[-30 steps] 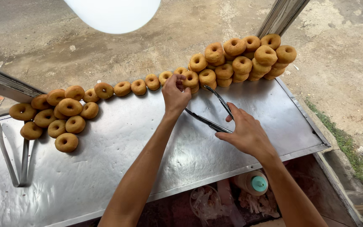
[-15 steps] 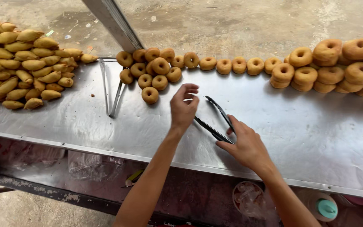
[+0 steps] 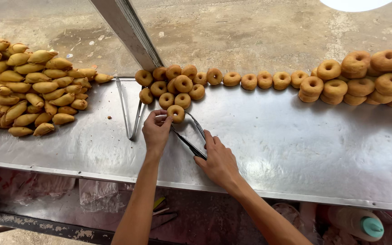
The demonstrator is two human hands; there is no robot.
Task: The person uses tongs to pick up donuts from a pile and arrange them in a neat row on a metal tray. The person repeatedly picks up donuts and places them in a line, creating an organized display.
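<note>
A steel counter carries ring doughnuts, fried pastries and spare tongs.

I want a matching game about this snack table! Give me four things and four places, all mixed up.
Things:
1. dark tongs
2. silver tongs
3. pointed pastries
4. teal-capped bottle

Places:
A. heaped at the table's left end
B. under the table's edge, far right
C. in the right hand
D. lying unheld between pastries and doughnuts

Pairs: 1-C, 2-D, 3-A, 4-B
</note>
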